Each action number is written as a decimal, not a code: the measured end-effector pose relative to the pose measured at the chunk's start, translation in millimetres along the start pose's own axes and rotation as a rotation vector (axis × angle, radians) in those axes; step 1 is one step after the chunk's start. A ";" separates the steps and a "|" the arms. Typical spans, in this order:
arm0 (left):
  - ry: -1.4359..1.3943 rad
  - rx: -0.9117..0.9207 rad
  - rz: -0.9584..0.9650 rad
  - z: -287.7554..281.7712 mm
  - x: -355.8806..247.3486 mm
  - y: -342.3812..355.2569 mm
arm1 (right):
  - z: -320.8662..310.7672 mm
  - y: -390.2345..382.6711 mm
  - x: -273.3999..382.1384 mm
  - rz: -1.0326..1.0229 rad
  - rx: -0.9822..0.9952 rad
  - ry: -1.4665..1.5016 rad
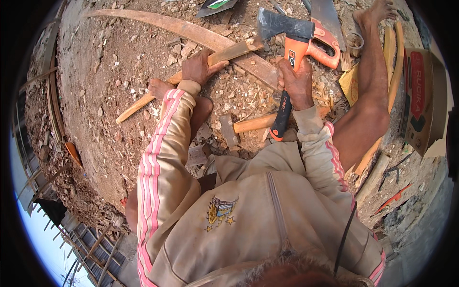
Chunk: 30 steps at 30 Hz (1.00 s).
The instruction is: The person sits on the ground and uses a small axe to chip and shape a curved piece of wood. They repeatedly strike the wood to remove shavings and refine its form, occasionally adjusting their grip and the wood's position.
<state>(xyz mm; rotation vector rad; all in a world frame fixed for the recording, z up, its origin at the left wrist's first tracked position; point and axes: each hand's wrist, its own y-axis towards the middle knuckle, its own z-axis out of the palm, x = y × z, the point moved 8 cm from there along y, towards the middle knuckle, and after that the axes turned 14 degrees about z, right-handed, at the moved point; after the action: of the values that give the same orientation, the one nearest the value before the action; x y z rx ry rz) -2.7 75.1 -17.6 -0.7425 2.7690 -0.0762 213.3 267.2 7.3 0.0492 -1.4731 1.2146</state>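
Observation:
My left hand (195,68) grips a slim wooden stick (136,106), which slants up to the right across a long, curved board (158,25) on the dirt. The toes of my left foot (159,88) are by the stick, just left of that hand. My right hand (295,82) is closed around an axe (292,48) with a dark head and an orange and black handle, held upright right of the stick. A handsaw (323,56) with an orange grip lies beside the axe head. Under the axe's lower handle lies a hammer (251,125) with a wooden handle.
My right leg (363,119) stretches along the right, beside long wooden strips (396,71), a yellow sack (350,86), a tape roll (354,40) and a cardboard box (416,100). Planks (55,110) edge the rubble-strewn ground (95,143) at left. A dark sheet (215,7) is at the top.

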 end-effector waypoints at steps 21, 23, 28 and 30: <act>0.053 -0.144 0.058 2.5 -6.4 -5.2 | 5.3 12.5 -13.6 -0.142 0.013 -0.185; 0.081 -0.208 0.091 -1.7 -9.9 -9.9 | 2.0 8.1 -6.6 -0.086 0.000 -0.145; 0.117 -0.253 0.114 -4.6 -18.3 -13.4 | -6.1 -14.8 44.8 -0.165 -0.084 0.101; 0.108 -0.248 0.105 -1.3 -15.7 -13.2 | -4.6 -8.7 29.6 -0.151 -0.054 -0.011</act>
<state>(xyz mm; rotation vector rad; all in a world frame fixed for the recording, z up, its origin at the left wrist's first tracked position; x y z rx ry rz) 16.4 71.5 -11.0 -0.6661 2.9498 0.2597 212.2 283.3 34.1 0.1288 -1.4837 1.0541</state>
